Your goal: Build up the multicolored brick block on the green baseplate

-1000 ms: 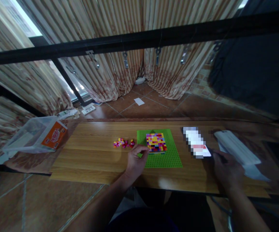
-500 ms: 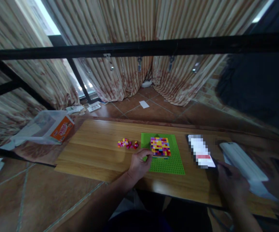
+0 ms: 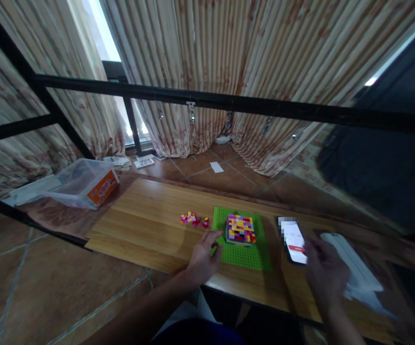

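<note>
Wooden table (image 3: 142, 225): carries green baseplate (image 3: 248, 257) — landmark; studs likely keep the block steady.
Right hand (image 3: 325, 270): right of baseplate, by the phone's edge; blurred — cannot tell finger gap, hold or contact.
Left hand (image 3: 203, 261): at baseplate's near-left corner; thumb and forefinger parted, nothing visible between them.
Phone (image 3: 294, 243): right of baseplate, screen up, probably so it reads easily.
Brick block (image 3: 241, 227): on baseplate, just right of left fingertips, contact unclear.
Loose bricks (image 3: 189, 219): just left of baseplate, presumably for easy left-hand reach.
Clear box (image 3: 81, 184): well left of baseplate.
</note>
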`<state>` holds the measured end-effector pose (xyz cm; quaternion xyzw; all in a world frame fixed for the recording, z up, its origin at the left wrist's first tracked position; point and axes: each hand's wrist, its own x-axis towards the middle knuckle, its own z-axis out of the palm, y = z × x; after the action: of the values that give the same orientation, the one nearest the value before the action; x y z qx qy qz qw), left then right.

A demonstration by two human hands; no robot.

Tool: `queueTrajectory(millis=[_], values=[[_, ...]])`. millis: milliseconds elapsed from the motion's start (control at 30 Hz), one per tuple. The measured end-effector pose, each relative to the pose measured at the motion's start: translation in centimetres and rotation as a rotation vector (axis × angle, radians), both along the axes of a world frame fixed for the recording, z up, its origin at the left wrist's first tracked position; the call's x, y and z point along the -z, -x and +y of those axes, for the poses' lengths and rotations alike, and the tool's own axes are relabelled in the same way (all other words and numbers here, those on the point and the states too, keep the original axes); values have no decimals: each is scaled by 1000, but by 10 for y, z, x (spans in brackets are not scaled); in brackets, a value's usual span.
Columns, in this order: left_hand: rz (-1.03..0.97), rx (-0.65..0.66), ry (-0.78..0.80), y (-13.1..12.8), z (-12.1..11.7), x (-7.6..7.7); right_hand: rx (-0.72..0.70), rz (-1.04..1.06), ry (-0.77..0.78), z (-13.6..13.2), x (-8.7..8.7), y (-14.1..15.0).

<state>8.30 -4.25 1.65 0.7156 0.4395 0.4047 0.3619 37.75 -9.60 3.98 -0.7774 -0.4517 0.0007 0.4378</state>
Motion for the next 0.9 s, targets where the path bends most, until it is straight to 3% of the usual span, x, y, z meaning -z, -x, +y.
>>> queueTrajectory(millis=[133, 300, 433, 667, 900], values=[[47, 58, 34, -4, -2, 4, -428, -42, 28, 52, -17, 67], [43, 139, 200, -8, -5, 1, -600, 30, 167, 86, -4, 91], [35, 173, 269, -11, -12, 4, -568, 51, 151, 77, 5, 87], [-97, 173, 307, -27, -22, 14, -352, 20, 166, 42, 10, 86], [-137, 61, 269, -37, -2, 11, -215, 245, 153, 12, 18, 90]])
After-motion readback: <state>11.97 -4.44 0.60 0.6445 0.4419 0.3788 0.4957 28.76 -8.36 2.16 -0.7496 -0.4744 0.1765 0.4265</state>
